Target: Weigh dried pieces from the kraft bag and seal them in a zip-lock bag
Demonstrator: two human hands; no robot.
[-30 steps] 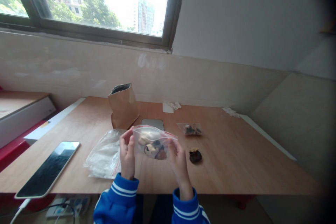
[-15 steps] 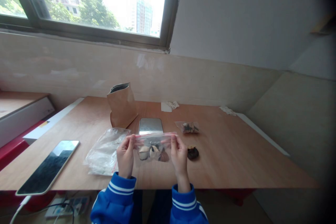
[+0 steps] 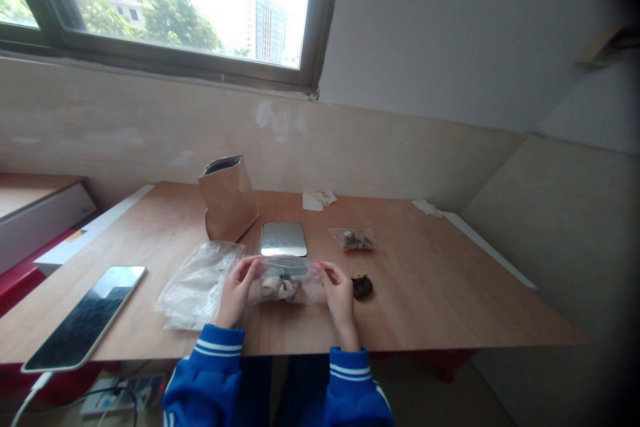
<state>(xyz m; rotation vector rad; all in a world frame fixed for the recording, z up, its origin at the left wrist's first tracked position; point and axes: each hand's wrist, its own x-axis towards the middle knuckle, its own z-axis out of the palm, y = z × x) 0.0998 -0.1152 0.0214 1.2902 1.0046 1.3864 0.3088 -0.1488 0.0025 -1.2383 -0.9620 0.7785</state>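
Note:
A clear zip bag (image 3: 307, 288) with pale and dark dried chunks inside is held in front of me by both hands. My left hand (image 3: 237, 290) pinches its upper left corner, and my right hand (image 3: 339, 295) grips the upper right corner. Just beyond the bag lies a flat silver-topped scale (image 3: 283, 239). A stack of clear plastic bags (image 3: 193, 290) is beside my left hand. To the right of my right hand sits a dark round dried piece (image 3: 363, 287). A second filled zip bag (image 3: 356, 239) rests farther back.
An open brown paper bag (image 3: 229, 199) stands at the back left. A phone (image 3: 85, 320) with a white cable lies at the left edge. Crumpled white paper (image 3: 326, 198) is near the wall, with more tissue (image 3: 427, 207) at back right. Below is a power strip (image 3: 125, 395).
Both hands have lowered the zip bag slightly and tilted it flatter, nearer the table. More of the scale shows behind it. The whole view has shifted a little.

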